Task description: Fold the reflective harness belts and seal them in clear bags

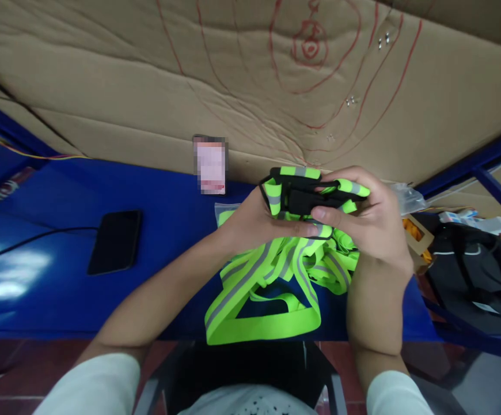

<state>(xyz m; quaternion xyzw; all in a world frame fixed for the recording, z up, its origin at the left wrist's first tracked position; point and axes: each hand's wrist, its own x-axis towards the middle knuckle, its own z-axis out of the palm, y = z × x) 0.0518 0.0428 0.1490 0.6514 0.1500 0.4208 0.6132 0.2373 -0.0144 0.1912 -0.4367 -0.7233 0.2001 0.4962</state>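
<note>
Both my hands grip one folded reflective strap bundle (pixel 301 199), neon yellow-green with grey stripes and black parts, above the table. My left hand (pixel 254 222) is closed round its left side, the fingers partly hidden behind it. My right hand (pixel 374 213) holds the right side, with the thumb pressed on the front of the black part. Below the hands lies a loose heap of neon straps (pixel 272 323) with grey stripes, its front loop near the table's edge. Part of a clear plastic bag (pixel 222 208) shows by the heap, left of my forearm.
On the blue table (pixel 60 196) a black phone (pixel 115 242) lies at left with a cable. A lit, blurred screen (pixel 210 166) leans against the cardboard wall (pixel 116 109). Clear plastic (pixel 406 197) lies right of my hand. A black bag (pixel 475 271) and a small box (pixel 418 233) stand at right.
</note>
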